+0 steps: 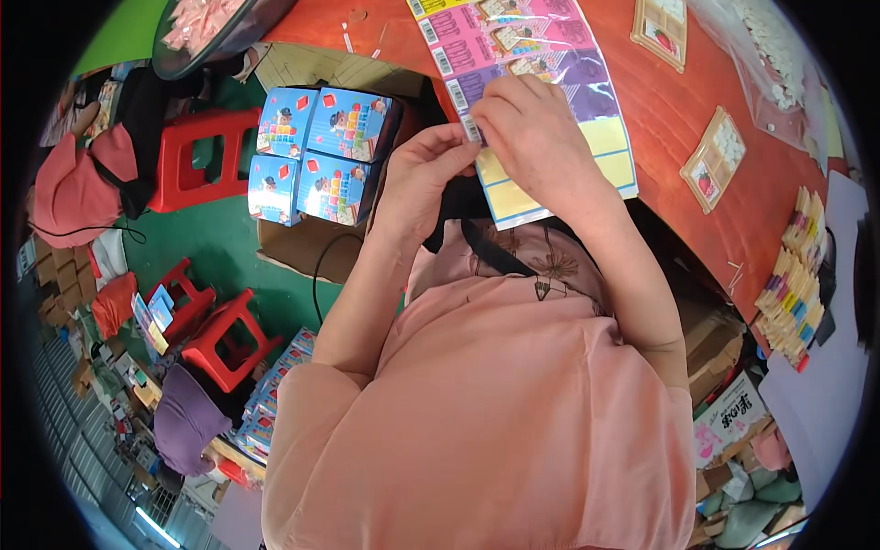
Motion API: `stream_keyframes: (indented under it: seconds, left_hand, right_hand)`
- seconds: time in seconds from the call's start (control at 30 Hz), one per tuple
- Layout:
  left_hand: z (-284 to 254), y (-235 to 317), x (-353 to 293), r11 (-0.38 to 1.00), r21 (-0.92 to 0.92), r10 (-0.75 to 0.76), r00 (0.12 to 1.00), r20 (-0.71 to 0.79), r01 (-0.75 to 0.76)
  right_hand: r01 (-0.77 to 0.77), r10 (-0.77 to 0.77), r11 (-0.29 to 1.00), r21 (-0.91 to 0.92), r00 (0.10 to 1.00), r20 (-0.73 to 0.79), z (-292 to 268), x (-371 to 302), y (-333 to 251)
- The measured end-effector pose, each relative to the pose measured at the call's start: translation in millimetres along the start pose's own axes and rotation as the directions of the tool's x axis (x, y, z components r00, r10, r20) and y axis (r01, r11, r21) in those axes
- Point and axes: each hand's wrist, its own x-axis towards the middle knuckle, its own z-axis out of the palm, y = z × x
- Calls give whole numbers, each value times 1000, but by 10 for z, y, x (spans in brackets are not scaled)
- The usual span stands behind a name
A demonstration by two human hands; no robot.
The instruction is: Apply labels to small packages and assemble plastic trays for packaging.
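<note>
We pinch label sheet (596, 96) by its left edge with left hand (410, 188), likely steadying it under right hand (536, 142), whose grip's unclear.

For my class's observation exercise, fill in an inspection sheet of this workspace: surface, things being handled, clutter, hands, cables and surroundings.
Surface: red table.
Things being handled: sticker sheet, pink and purple bands above, plain yellow lower part, reaching past the table's near edge.
Clutter: two tan strawberry trays, clear bag of white pieces, stacked colourful packs, dark bowl of pink pieces.
Hands: left hand at the sheet's left edge, right hand over the sheet; whether the fingers pinch a label cannot be told.
Cables: black cable curving below the blue boxes.
Surroundings: green floor, red stools.
</note>
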Motion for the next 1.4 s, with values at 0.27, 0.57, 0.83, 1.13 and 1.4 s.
stream_keyframes:
  seconds: [0.27, 0.57, 0.83, 1.13, 1.4]
  left_hand:
    - [73, -22, -79, 998, 44, -45, 999, -3, 45]
    - [158, 28, -86, 971, 197, 154, 983, -95, -133]
    - [296, 11, -30, 769, 440, 519, 855, -3, -465]
    - [357, 81, 26, 779, 412, 523, 852, -12, -472]
    - [309, 45, 62, 842, 391, 430, 900, -70, -371]
  right_hand:
    - [-28, 28, 1000, -1, 1000, -7, -33, -29, -20]
    - [11, -14, 999, 40, 997, 75, -87, -75, -91]
    - [25, -18, 998, -58, 991, 131, -156, 0, -151]
    - [-102, 106, 992, 78, 993, -43, -107, 41, -67]
    - [-62, 67, 987, 151, 997, -27, -129, 26, -20]
